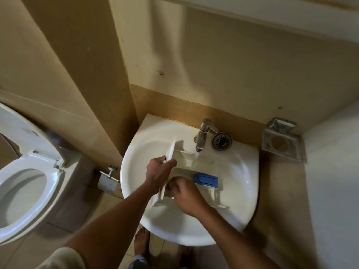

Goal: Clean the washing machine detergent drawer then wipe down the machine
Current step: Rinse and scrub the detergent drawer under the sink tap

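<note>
step: scrubbing drawer (185, 154) under tap (202, 137), between both hands | left hand (157, 172) grips its front panel | right hand (186, 196) curled inside, contents unclear | next: probably rinse compartments beyond right fingers

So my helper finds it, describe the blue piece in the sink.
Find the white sink below the running tap. A white detergent drawer is in it. The blue piece is a rectangular cap on that drawer, the only blue thing there.

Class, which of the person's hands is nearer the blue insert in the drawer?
Right. The right hand lies just beside the blue insert; the left hand grips the drawer's front panel, farther off.
</note>
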Available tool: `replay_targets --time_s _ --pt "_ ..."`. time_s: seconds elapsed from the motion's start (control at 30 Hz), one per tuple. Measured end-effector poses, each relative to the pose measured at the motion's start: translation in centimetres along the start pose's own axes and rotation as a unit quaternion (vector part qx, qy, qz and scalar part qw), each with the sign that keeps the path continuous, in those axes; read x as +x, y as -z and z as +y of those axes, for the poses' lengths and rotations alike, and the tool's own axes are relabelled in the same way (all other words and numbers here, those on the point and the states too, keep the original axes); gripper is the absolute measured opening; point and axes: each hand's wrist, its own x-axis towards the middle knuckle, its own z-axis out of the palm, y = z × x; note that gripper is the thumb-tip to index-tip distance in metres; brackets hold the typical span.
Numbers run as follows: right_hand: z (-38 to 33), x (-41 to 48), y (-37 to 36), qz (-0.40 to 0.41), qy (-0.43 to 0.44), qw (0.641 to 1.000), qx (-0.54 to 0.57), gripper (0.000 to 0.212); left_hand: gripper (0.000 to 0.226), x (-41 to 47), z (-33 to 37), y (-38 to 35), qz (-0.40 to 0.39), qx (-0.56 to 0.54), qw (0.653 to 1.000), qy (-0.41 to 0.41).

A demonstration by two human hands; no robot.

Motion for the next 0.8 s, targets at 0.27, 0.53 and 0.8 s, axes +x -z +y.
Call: replay_targets --time_s 0.27,0.53,0.8 --pt "6.7 -5.4 4.2 -0.051 0.009 0.954 -0.294 0.058 0.063 -0.2 -0.5 -0.5 -0.008 0.0 1.0 -0.015" --pt "0.9 -3.3 -2.1 -0.061 0.034 0.963 -0.259 0.045 0.076 -0.7 -0.5 -0.8 0.021 -0.01 1.0 -0.021" --pt "2.7 -0.5 -0.5 0.061 -0.296 0.947 -0.112 0.027 0.083 -1.3 -0.6 -1.1 0.013 0.004 1.0 -0.023"
